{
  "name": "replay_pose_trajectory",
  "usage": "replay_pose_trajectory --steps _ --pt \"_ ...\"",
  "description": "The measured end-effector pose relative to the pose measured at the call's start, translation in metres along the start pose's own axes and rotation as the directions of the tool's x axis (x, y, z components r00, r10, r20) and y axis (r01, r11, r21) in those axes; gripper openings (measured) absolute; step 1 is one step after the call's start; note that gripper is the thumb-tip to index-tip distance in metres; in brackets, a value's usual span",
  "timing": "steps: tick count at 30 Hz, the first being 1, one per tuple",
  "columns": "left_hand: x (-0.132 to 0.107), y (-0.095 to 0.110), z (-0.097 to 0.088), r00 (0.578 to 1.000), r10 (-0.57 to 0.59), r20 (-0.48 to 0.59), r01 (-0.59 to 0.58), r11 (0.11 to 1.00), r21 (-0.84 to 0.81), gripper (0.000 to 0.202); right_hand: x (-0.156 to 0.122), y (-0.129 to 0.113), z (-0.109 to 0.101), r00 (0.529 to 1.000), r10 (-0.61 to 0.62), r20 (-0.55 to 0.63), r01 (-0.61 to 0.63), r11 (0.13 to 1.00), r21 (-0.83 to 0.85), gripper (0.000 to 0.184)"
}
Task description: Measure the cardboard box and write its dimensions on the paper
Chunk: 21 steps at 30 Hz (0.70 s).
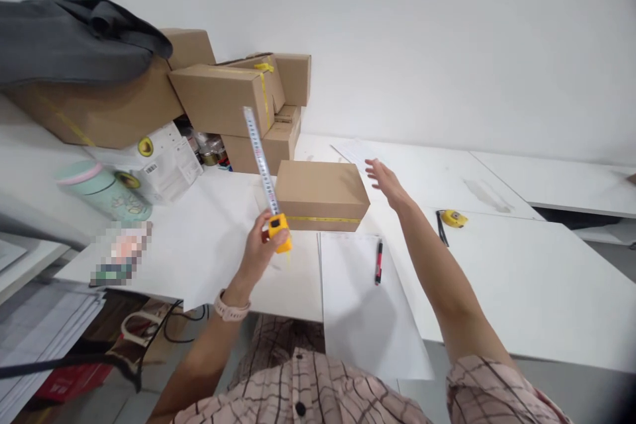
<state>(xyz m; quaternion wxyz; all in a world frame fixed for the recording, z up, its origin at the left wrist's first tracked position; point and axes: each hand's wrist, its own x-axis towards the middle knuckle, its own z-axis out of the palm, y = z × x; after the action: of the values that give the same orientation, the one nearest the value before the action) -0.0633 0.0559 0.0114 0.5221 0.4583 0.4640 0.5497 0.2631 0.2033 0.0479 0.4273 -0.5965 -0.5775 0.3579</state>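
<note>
Clamped in the left hand (256,245) is a yellow tape measure (279,232), fingers wrapped round its case. Its blade (258,152) stands drawn out, slanting up and away, free of any surface. The right hand (385,182) is spread open and holds nothing, hovering just past the far right corner of the cardboard box (320,192), which lies flat on the table (521,278) just beyond the tape. By my reading the work is early: the blade is out but not laid along the box. The sheet of paper (358,305) in front looks blank, and the pen (378,262) lies on it untouched. A second tape measure (454,218) sits apart to the right, and stacked cartons (223,96) stand behind.
</note>
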Motion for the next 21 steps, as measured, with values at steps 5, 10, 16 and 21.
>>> replay_pose_trajectory --steps 5,10,16,21 --pt "0.033 -0.006 -0.018 0.996 -0.044 0.075 0.044 0.999 -0.004 0.051 -0.067 0.014 0.008 0.973 -0.005 0.231 0.000 1.000 0.023 0.078" --pt "0.064 0.030 -0.004 0.985 0.001 0.173 0.017 0.995 -0.100 0.055 -0.052 -0.024 0.010 0.992 -0.124 0.005 0.109 0.854 -0.509 0.074" --pt "0.077 0.067 0.017 0.982 0.099 0.162 -0.094 0.995 -0.034 0.050 -0.002 -0.059 0.008 0.978 -0.207 -0.036 0.096 0.596 -0.797 0.053" --pt "0.031 0.041 0.046 0.943 0.029 0.332 -0.009 0.998 -0.059 0.051 0.022 -0.057 0.022 0.953 -0.303 0.004 0.216 0.670 -0.710 0.035"
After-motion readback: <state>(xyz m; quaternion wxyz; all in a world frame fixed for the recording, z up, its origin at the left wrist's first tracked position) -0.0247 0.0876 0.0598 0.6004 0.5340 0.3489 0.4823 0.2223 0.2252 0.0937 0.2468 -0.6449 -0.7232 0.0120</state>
